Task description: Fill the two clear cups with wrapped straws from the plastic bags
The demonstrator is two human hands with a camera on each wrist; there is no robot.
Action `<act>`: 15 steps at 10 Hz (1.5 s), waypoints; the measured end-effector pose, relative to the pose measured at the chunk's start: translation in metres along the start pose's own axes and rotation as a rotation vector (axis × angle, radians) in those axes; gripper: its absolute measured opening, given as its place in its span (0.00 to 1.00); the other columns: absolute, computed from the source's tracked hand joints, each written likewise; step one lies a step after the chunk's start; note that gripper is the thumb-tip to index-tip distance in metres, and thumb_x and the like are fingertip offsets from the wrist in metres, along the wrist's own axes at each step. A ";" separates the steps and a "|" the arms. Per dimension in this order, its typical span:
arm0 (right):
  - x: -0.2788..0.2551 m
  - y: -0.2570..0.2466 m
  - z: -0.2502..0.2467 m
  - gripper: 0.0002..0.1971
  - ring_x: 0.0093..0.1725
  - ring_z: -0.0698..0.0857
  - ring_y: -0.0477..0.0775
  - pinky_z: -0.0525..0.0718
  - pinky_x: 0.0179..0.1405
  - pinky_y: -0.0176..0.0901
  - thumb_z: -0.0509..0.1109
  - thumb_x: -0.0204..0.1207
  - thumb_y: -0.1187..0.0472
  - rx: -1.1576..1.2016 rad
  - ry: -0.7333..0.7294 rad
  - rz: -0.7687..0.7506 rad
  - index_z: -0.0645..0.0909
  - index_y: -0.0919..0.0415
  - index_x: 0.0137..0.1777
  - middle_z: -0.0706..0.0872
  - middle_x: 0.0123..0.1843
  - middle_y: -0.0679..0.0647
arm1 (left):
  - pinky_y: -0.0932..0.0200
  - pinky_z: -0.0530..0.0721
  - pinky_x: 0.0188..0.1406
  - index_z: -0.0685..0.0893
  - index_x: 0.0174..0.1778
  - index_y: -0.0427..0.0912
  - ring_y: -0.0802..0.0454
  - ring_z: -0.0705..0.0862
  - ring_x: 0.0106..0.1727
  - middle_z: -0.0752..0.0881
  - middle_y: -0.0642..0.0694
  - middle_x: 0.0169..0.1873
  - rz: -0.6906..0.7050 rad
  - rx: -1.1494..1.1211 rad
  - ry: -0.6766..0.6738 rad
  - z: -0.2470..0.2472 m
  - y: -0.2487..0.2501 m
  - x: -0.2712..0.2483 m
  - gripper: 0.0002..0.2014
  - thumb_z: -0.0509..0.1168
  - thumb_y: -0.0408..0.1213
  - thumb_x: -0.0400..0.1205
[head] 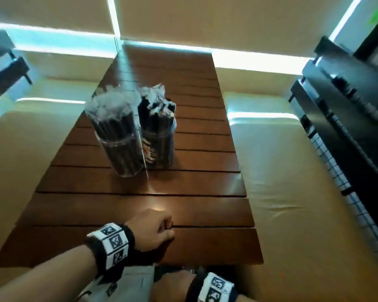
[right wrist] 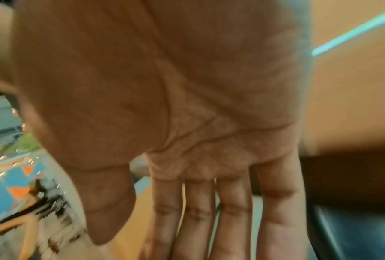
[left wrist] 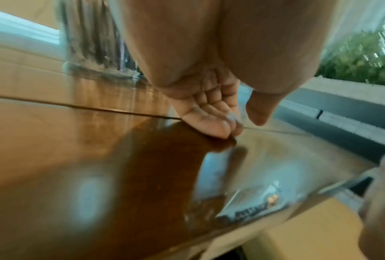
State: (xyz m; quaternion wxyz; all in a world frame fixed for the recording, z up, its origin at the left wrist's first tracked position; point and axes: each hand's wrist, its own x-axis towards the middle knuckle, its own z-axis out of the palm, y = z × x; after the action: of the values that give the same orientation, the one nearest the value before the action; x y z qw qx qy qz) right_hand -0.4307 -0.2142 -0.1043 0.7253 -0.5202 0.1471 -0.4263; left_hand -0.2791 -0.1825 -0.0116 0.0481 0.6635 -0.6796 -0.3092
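Left grip [head: 151,229]: rests low on the near slats of the desk [head: 205,171], fingers curled under, tips on the wood beside a groove [head: 212,226], thumb apart, nothing seen inside. Right grip [right wrist: 209,132]: hangs below the near edge, wide and flat, fingers straight, holding nothing. Left jar [head: 118,138] and right jar [head: 158,136]: upright mid-desk, well apart from both grips, clear walls touching, packed with dark wrapped sticks [head: 153,99] standing out above the rims.

Likely trouble: tipping one jar into its neighbour through a sideways knock, given tall and probably top-heavy loads; sliding on the glossy wood; catching a base in a groove.

Only from the head: both jars and their contact. Only from the left wrist: fingertips meeting the wood, with a jar's foot as a blur behind. Only from the right wrist: the whole flat palm, mostly cut off at the head view's bottom edge.
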 end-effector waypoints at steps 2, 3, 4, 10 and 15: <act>0.080 -0.164 0.086 0.15 0.50 0.85 0.61 0.84 0.50 0.48 0.62 0.75 0.43 -1.409 -0.436 0.677 0.81 0.55 0.43 0.88 0.51 0.58 | 0.54 0.77 0.33 0.74 0.30 0.47 0.50 0.83 0.34 0.81 0.51 0.25 -0.260 -0.090 0.445 -0.053 -0.022 -0.027 0.23 0.62 0.64 0.77; 0.129 -0.179 0.088 0.15 0.45 0.83 0.54 0.83 0.46 0.47 0.70 0.73 0.41 -1.389 0.094 0.515 0.72 0.49 0.38 0.84 0.46 0.49 | 0.53 0.81 0.37 0.72 0.32 0.47 0.48 0.82 0.34 0.81 0.52 0.27 -0.437 -0.219 0.622 -0.094 -0.038 -0.039 0.25 0.67 0.68 0.71; 0.165 -0.175 0.086 0.28 0.56 0.79 0.51 0.81 0.58 0.46 0.79 0.67 0.42 -1.275 0.347 0.394 0.71 0.50 0.62 0.76 0.59 0.49 | 0.51 0.84 0.51 0.73 0.53 0.51 0.50 0.81 0.49 0.79 0.51 0.51 -0.474 -0.403 0.796 -0.127 -0.054 -0.038 0.32 0.75 0.67 0.63; 0.241 -0.143 0.078 0.50 0.66 0.83 0.58 0.79 0.69 0.48 0.86 0.53 0.43 -1.022 0.410 0.527 0.65 0.51 0.74 0.85 0.65 0.55 | 0.53 0.81 0.67 0.76 0.68 0.53 0.49 0.83 0.63 0.84 0.48 0.62 -0.486 -0.686 0.803 -0.169 -0.054 0.010 0.48 0.84 0.57 0.51; 0.274 -0.146 0.064 0.50 0.70 0.79 0.63 0.76 0.71 0.49 0.86 0.60 0.49 -0.965 0.574 0.517 0.63 0.55 0.79 0.79 0.70 0.62 | 0.55 0.73 0.68 0.79 0.68 0.40 0.41 0.77 0.67 0.80 0.37 0.63 -0.531 -0.539 0.774 -0.215 -0.062 0.071 0.42 0.85 0.49 0.60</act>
State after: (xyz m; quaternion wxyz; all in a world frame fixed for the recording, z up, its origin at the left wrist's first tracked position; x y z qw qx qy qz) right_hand -0.2939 -0.3996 0.1137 0.4193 -0.6018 0.6340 -0.2451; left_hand -0.1308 -0.3206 0.1065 0.3835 0.8420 -0.3180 -0.2072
